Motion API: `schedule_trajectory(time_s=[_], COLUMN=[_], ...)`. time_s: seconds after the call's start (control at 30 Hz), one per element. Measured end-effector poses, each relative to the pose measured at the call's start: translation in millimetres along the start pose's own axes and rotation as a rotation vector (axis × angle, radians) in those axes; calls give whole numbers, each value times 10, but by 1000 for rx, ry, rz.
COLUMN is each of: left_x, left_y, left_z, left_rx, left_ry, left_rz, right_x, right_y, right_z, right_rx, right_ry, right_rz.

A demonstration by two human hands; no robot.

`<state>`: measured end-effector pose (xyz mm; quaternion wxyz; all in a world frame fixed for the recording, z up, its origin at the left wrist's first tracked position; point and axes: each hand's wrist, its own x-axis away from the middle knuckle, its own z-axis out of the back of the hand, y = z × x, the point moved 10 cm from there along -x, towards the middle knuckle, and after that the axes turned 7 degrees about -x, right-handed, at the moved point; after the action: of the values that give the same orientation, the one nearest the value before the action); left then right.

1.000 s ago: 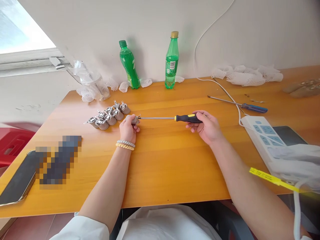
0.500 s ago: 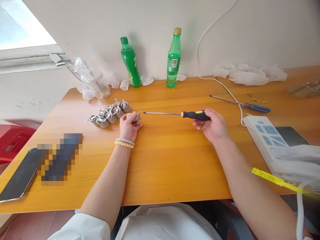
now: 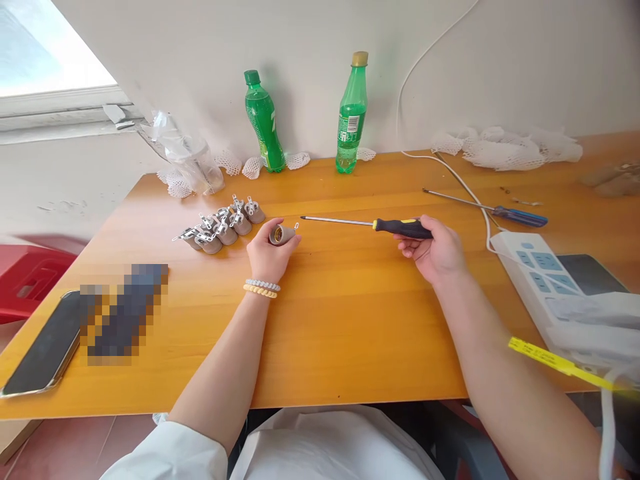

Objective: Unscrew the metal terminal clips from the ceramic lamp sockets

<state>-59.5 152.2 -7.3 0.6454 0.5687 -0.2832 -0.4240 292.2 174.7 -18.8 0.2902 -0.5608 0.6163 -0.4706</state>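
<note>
Over our orange-brown wooden bench (image 3: 360,333), our left hand (image 3: 269,257) grips a hollow grey-brown cylinder (image 3: 287,235) with a metal tab (image 3: 296,227), and our right hand (image 3: 440,250) clasps a black-and-yellow-handled screwdriver (image 3: 395,228) pointing towards it.

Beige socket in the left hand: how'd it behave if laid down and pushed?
The socket probably rolls, given its rounded body; its protruding metal tab may stop it. Likely light for its size: the open end looks hollow.

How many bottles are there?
2: the green-capped bottle near the wall, and the gold-capped bottle to its right, beyond the screwdriver in the right grip. No others show.
</note>
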Motion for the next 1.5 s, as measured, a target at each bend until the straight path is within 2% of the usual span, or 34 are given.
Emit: schedule_trajectory(time_s=[0.1,0.27,0.67,0.93,1.03,1.13,1.23,1.33,1.4,1.5], left_x=[51,109,133,126,81,1,-4,64,99,99], left_y=[201,299,328,318,264,57,-172,-249,-237,-168], left_z=[-19,-77,-165,-159,-102,-41,-125,-250,-293,-320], left_rx=[-200,-308,-453,-395,-333,-185,132,369,407,371], left_ry=[20,6,-37,-50,-27,-39,-157,-282,-344,-408], left_rz=[-226,-360,-432,-400,-310,-61,232,430,470,395], right_x=[9,18,-2,-10,-9,-9,-6,-3,-5,-17], right_y=[0,4,28,40,32,12,-1,-23,-34,-43], right_z=[-5,-6,-8,7,9,17,33,46,56,102], right_rx=[3,7,45,50,47,38,20,2,-12,-49], right_ry=[10,26,3,1,5,21,42,54,55,74], right_rz=[-3,-8,9,6,9,18,13,17,18,9])
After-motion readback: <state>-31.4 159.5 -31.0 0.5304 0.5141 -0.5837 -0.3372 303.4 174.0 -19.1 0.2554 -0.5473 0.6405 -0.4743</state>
